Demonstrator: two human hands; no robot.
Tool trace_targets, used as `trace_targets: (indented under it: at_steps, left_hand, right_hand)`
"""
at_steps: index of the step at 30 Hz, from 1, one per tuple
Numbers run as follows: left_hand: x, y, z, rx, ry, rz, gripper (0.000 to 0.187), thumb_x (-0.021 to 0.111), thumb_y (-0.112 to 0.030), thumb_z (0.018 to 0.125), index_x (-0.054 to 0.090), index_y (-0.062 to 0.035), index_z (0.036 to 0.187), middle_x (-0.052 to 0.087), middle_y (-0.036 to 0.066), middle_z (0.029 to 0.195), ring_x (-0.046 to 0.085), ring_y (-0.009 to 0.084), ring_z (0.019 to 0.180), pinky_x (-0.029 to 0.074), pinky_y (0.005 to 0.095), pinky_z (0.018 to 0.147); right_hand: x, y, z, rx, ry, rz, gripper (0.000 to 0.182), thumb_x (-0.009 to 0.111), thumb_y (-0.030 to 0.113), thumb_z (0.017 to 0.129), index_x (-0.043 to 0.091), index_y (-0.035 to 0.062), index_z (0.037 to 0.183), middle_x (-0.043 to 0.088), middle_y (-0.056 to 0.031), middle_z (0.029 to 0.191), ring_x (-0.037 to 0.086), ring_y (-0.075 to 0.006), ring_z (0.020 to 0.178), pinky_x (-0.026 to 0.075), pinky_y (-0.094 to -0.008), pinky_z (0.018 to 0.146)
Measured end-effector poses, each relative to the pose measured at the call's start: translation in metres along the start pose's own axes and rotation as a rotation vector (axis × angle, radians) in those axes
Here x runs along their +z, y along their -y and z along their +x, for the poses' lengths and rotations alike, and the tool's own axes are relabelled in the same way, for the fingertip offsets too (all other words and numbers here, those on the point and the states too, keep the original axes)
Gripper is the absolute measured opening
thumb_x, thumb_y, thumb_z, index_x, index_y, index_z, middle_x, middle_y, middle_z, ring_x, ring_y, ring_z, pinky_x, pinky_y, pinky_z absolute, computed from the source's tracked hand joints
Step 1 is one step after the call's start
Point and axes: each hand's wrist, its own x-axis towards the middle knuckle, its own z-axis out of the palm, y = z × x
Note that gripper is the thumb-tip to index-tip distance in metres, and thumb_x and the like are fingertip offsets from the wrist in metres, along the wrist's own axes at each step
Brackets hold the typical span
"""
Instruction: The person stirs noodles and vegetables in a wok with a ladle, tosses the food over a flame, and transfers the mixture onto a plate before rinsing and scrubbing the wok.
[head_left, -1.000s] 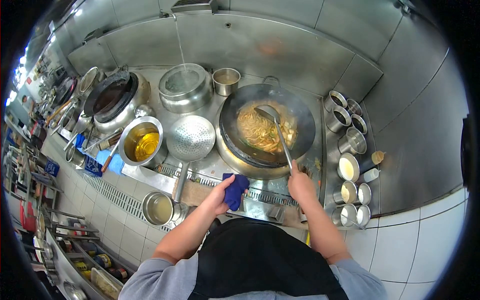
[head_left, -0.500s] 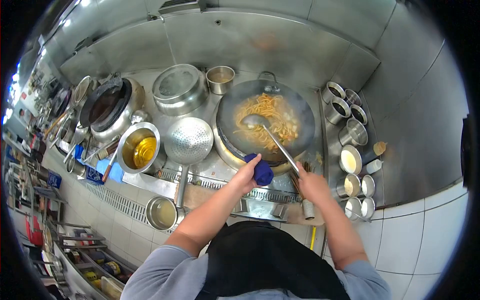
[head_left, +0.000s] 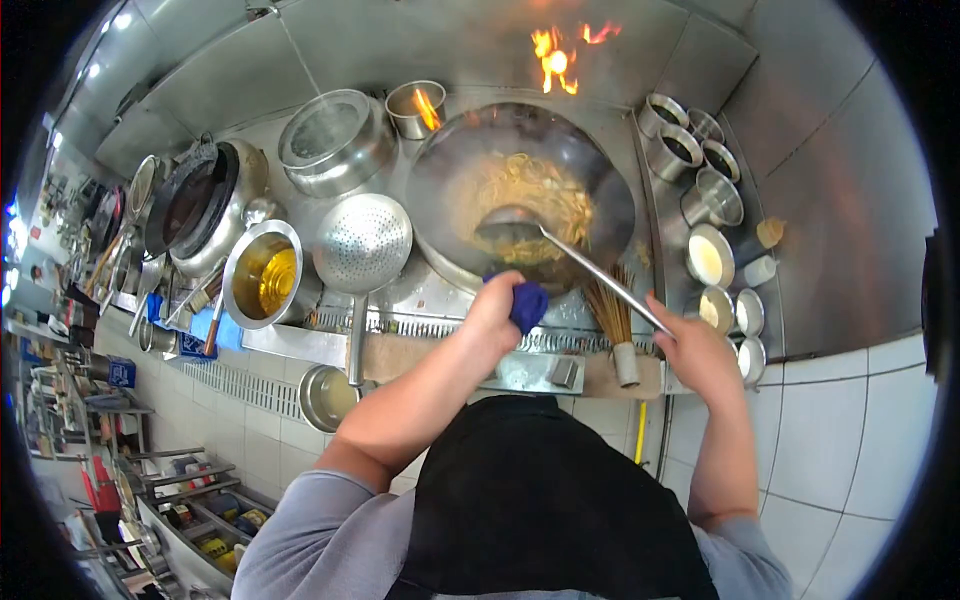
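Note:
My left hand [head_left: 497, 308] is closed around a dark blue cloth [head_left: 529, 305] at the near rim of a large wok [head_left: 430, 190]. Whether a wok handle lies under the cloth is hidden. Noodles [head_left: 540, 190] steam inside the wok, blurred by motion. My right hand [head_left: 697, 350] grips the end of a long-handled ladle [head_left: 600, 267], its bowl down among the noodles. Just below that handle, a bamboo wok brush [head_left: 612, 318] stands at the stove's front edge.
Flames [head_left: 556, 62] show above the wok's far side. A perforated strainer [head_left: 362, 243] and a metal bowl of yellow oil [head_left: 262, 275] sit to the left. Seasoning pots [head_left: 710, 256] line the right side. A lidded-looking pot [head_left: 335, 142] stands behind the strainer.
The wok has tilted up at its far side, and flames have appeared behind it. My right hand has drawn the ladle toward me and to the right. The noodles have shifted.

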Motion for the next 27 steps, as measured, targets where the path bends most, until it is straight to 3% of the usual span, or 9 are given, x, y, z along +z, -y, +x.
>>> trace_targets:
  at_steps: [6,7,11,12,14,17,19,24,27]
  left_hand:
    - [-0.079,0.049,0.033,0.117,0.059,0.122,0.008,0.055,-0.008,0.075,0.056,-0.0041,0.082,0.057,0.007,0.073,0.056,0.0206,0.060,0.047,0.0359,0.052]
    - [-0.091,0.056,0.029,0.084,-0.068,0.291,0.007,0.054,-0.006,0.073,0.055,-0.0037,0.079,0.056,0.008,0.072,0.055,0.0205,0.060,0.046,0.0358,0.051]
    - [-0.053,0.056,-0.024,0.016,-0.127,0.152,0.003,0.052,-0.005,0.074,0.055,-0.0038,0.074,0.053,0.009,0.067,0.054,0.0213,0.059,0.044,0.0355,0.050]
    - [-0.054,0.045,-0.024,0.007,0.041,0.219,0.003,0.052,-0.007,0.077,0.055,-0.0049,0.077,0.054,0.008,0.068,0.055,0.0206,0.060,0.045,0.0349,0.051]
    - [-0.030,0.020,-0.020,-0.001,0.086,0.092,0.004,0.052,-0.010,0.079,0.054,-0.0059,0.081,0.055,0.008,0.069,0.056,0.0199,0.061,0.048,0.0339,0.053]
    - [-0.005,-0.010,-0.013,-0.073,0.034,0.042,0.008,0.054,-0.013,0.081,0.053,-0.0068,0.086,0.059,0.006,0.076,0.058,0.0199,0.065,0.050,0.0320,0.059]
    - [-0.028,0.001,0.006,0.006,0.076,0.069,0.010,0.056,-0.013,0.080,0.053,-0.0066,0.088,0.059,0.007,0.078,0.059,0.0202,0.068,0.050,0.0323,0.061]
    - [-0.098,0.056,0.031,0.108,-0.086,0.289,0.017,0.054,-0.008,0.078,0.054,-0.0050,0.094,0.059,0.009,0.081,0.059,0.0216,0.068,0.050,0.0356,0.058]
    - [-0.081,0.054,-0.003,0.020,-0.118,0.421,0.016,0.053,-0.008,0.078,0.053,-0.0048,0.094,0.058,0.008,0.081,0.059,0.0210,0.067,0.051,0.0346,0.057]
  right_hand:
    - [0.056,0.015,0.030,0.034,-0.267,-0.161,0.051,0.053,0.019,0.090,0.040,0.0232,0.139,0.058,-0.0134,0.076,0.063,-0.0324,0.069,0.050,-0.0440,0.060]
    - [0.059,0.010,0.025,-0.003,-0.348,-0.142,0.051,0.052,0.017,0.090,0.041,0.0233,0.139,0.056,-0.0120,0.075,0.062,-0.0305,0.067,0.050,-0.0427,0.058]
    - [0.002,-0.009,-0.005,-0.053,-0.199,0.016,0.051,0.055,0.014,0.087,0.045,0.0235,0.137,0.062,-0.0116,0.082,0.062,-0.0321,0.074,0.049,-0.0430,0.067]
    - [-0.020,-0.012,-0.016,-0.049,-0.110,0.073,0.051,0.056,0.014,0.086,0.046,0.0237,0.135,0.064,-0.0108,0.085,0.062,-0.0320,0.077,0.049,-0.0421,0.069]
    - [-0.051,-0.019,-0.027,0.033,0.103,0.285,0.050,0.059,0.014,0.085,0.049,0.0238,0.133,0.065,-0.0119,0.095,0.062,-0.0313,0.083,0.049,-0.0394,0.074]
    - [-0.020,-0.042,-0.016,-0.212,-0.018,0.256,0.050,0.059,0.015,0.086,0.047,0.0235,0.135,0.064,-0.0136,0.094,0.062,-0.0315,0.083,0.049,-0.0399,0.073]
    - [-0.002,-0.023,0.002,0.020,0.065,0.054,0.050,0.057,0.017,0.088,0.045,0.0250,0.136,0.062,-0.0144,0.092,0.062,-0.0317,0.081,0.049,-0.0416,0.073]
    - [0.037,0.019,0.014,0.120,-0.144,-0.098,0.050,0.056,0.019,0.089,0.044,0.0274,0.137,0.061,-0.0151,0.086,0.062,-0.0319,0.079,0.049,-0.0442,0.071]
    - [0.016,0.010,-0.001,0.079,-0.179,-0.062,0.050,0.056,0.019,0.089,0.044,0.0280,0.137,0.062,-0.0153,0.084,0.062,-0.0329,0.079,0.049,-0.0442,0.071]
